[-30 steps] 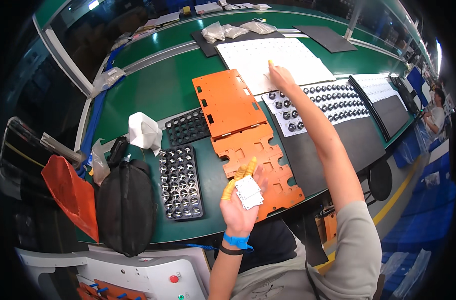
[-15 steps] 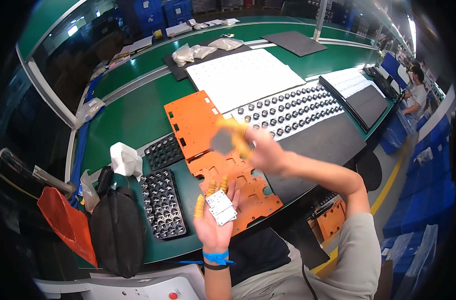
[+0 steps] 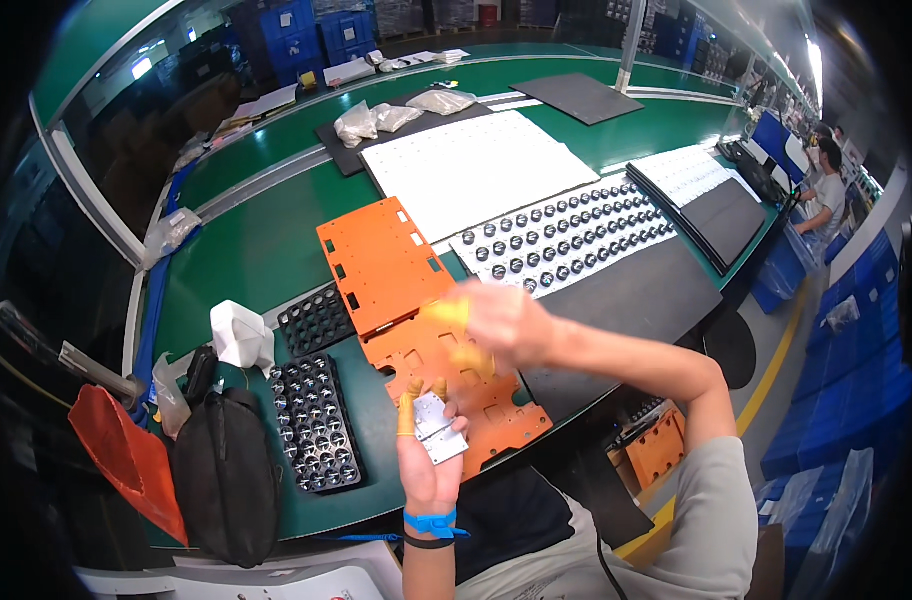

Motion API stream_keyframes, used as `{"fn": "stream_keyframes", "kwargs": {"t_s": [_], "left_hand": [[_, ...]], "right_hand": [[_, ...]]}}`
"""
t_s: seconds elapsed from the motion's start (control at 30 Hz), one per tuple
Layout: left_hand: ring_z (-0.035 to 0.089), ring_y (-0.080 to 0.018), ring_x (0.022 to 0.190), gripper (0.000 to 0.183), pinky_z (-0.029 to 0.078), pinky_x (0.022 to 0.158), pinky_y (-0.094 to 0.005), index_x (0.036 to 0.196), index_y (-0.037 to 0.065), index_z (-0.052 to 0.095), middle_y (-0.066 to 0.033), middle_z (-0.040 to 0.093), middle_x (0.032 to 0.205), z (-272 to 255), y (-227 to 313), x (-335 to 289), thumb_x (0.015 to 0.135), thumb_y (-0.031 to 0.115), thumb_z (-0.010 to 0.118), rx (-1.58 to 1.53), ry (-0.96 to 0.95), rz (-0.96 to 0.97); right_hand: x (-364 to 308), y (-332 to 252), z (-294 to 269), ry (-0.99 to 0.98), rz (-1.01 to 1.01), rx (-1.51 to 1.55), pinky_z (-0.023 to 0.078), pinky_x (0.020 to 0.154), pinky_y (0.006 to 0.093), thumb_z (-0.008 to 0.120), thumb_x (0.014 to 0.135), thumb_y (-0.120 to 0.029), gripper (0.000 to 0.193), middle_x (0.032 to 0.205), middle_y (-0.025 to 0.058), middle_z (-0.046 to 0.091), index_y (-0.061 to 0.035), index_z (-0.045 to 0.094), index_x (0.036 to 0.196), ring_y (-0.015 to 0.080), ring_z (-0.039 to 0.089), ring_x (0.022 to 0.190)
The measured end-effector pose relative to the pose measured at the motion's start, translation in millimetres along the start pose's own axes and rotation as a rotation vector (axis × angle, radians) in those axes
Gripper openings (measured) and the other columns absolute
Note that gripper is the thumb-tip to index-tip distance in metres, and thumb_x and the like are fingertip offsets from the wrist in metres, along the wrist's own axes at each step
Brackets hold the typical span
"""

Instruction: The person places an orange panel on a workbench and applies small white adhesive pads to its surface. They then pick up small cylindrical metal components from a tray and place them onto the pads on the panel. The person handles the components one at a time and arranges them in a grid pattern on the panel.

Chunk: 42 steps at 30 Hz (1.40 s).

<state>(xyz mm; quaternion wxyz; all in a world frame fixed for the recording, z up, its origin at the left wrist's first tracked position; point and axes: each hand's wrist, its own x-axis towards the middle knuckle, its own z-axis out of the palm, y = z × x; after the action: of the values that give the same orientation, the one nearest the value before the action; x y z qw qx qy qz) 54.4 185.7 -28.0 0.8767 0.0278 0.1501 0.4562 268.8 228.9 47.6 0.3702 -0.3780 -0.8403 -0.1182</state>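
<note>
My left hand (image 3: 428, 475), palm up and wearing yellow finger cots, curls its fingers around a few small white plates with holes (image 3: 437, 430). Above and to its right hovers my right hand (image 3: 508, 322), also with yellow finger cots. Motion smears its fingers, so I cannot see whether anything is in them. Beneath both hands lies an orange fixture plate with cutouts (image 3: 496, 432). A flat orange panel (image 3: 376, 262) adjoins it on the far side. A black tray of shiny round parts (image 3: 316, 425) sits left of my left hand.
Beyond the right hand, a white board (image 3: 566, 235) carries rows of black round parts. A blank white board (image 3: 476, 170) lies farther back. Black mats (image 3: 626, 320), a black pouch (image 3: 226, 480), a red bag (image 3: 126, 455) and a white container (image 3: 241, 335) surround the workspace.
My right hand has moved slightly down and right, and the grey disc shape seen at its fingers no longer shows. My left fingers have closed more around the white plates.
</note>
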Motion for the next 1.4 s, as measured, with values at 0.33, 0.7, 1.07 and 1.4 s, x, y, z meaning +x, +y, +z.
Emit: {"fn": "stream_keyframes", "kwargs": {"t_s": [0.33,0.7,1.07,1.4], "left_hand": [[0.048,-0.0148,0.076,0.025,0.039,0.059,-0.0272,0.106,0.011,0.058,-0.0054,0.061,0.105,-3.2,-0.1,-0.1,0.105,0.033,0.048,0.084,0.059,0.015],[0.045,-0.0153,0.075,0.028,0.039,0.059,-0.0278,0.101,0.009,0.056,-0.0054,0.06,0.101,-0.1,2.1,1.1,0.104,0.036,0.049,0.06,0.021,-0.01],[0.051,-0.0242,0.086,0.024,0.043,0.068,-0.034,0.11,0.006,0.059,-0.0147,0.061,0.117,2.8,7.4,-1.9,0.093,0.021,0.052,-0.001,-0.017,0.008],[0.053,-0.0248,0.092,0.033,0.044,0.068,-0.0339,0.123,0.004,0.058,-0.0173,0.059,0.122,1.3,6.6,1.4,0.098,0.026,0.052,0.063,0.005,0.017]], "right_hand": [[-23.4,240.8,55.9,0.063,0.701,-0.41,0.052,0.085,0.0456,0.065,0.089,-0.023,0.027,0.095,0.0204,0.069,0.0003,0.069,0.103,0.037,0.066,0.094],[-34.4,286.8,70.2,-0.54,0.609,-0.571,0.056,0.074,0.0452,0.057,0.085,-0.011,0.015,0.091,0.0226,0.068,0.0005,0.063,0.093,0.0368,0.069,0.086],[-11.1,294.4,57.7,-0.569,0.577,-0.538,0.056,0.071,0.0459,0.061,0.081,-0.003,0.018,0.085,0.0231,0.068,0.0022,0.059,0.098,0.0389,0.069,0.082],[-11.7,274.0,40.4,-0.456,0.539,-0.613,0.055,0.07,0.0463,0.054,0.081,0.002,0.022,0.087,0.0227,0.067,0.0007,0.058,0.103,0.0388,0.068,0.082]]}}
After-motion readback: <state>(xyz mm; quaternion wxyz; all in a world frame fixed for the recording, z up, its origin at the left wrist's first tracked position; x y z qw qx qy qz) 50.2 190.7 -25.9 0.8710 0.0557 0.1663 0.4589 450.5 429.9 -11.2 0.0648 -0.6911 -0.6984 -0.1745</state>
